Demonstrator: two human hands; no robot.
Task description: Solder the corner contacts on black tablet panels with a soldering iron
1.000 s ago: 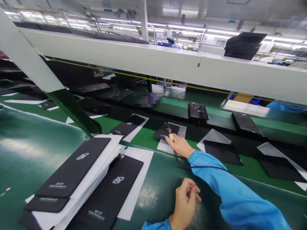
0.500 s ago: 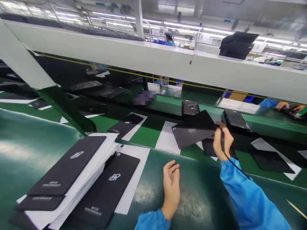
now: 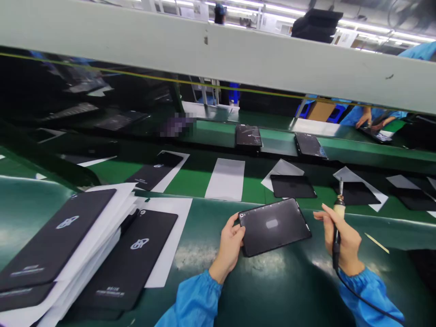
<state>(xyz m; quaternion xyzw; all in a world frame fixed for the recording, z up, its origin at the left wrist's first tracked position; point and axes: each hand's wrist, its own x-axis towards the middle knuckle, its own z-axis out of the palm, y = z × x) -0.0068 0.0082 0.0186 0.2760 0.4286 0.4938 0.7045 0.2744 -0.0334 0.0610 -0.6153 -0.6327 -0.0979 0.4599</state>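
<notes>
A black tablet back cover (image 3: 274, 225) lies flat on the dark green bench in front of me, inner side up. My left hand (image 3: 230, 245) grips its left edge, thumb on top. My right hand (image 3: 341, 240) is just right of the cover, fingers wrapped round a corded soldering iron (image 3: 337, 227) held upright, tip pointing up. Its black cable runs down past my blue sleeve.
A stack of black logo covers with white sheets (image 3: 57, 240) sits at the left. Beyond the bench a green conveyor (image 3: 252, 186) carries white sheets and black covers. A grey beam (image 3: 238, 50) crosses overhead. Another person's hands (image 3: 369, 120) work at the far right.
My right hand brought the black cover from above the conveyor down onto the bench. My left hand moved forward and took hold of its left edge. The iron now stands upright.
</notes>
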